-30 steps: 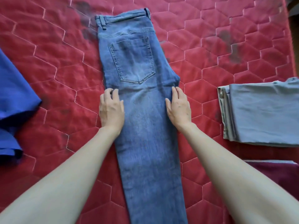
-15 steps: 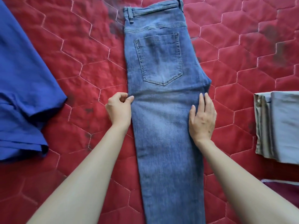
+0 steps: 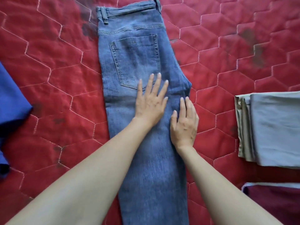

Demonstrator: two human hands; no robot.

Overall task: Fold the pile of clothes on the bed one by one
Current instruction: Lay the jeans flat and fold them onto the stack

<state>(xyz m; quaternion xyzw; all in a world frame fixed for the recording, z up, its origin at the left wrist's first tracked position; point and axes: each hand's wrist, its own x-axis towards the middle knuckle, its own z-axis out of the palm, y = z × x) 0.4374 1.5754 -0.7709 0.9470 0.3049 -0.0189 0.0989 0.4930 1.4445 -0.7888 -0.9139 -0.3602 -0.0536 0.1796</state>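
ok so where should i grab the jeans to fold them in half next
Probably at the waistband, coming from the far end with a hand at each corner. The jeans lie flat and lengthwise, legs already stacked, so that stiff band is a straight edge to draw back toward the body. Both hands now press flat mid-length.

I see bright, even daylight with only soft shadows under my forearms; focus is slightly soft throughout, and the wide lens bends the quilt (image 3: 48, 88) stitching near the edges.
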